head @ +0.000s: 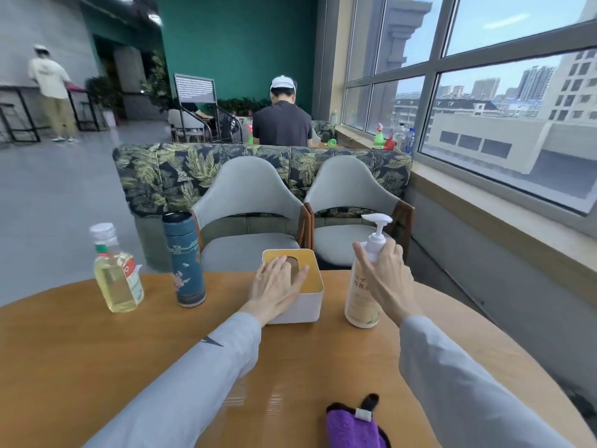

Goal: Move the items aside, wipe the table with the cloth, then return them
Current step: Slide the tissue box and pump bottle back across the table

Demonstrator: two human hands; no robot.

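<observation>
On the round wooden table [80, 350] stand a bottle of yellow oil [116, 276], a teal flask [185, 263], a white tissue box [300, 302] with a yellow lid, and a white pump bottle [361, 289]. My left hand [277, 286] lies flat on the box's lid and left side, fingers spread. My right hand [384, 276] reaches around the pump bottle's neck, fingers apart, not clearly closed on it. A purple cloth [352, 428] with black trim lies at the near edge.
Two grey chairs [248, 202] stand right behind the table's far edge, with a leaf-patterned sofa back [161, 169] beyond. A window sill [484, 202] runs along the right. A person sits further back, another stands far left.
</observation>
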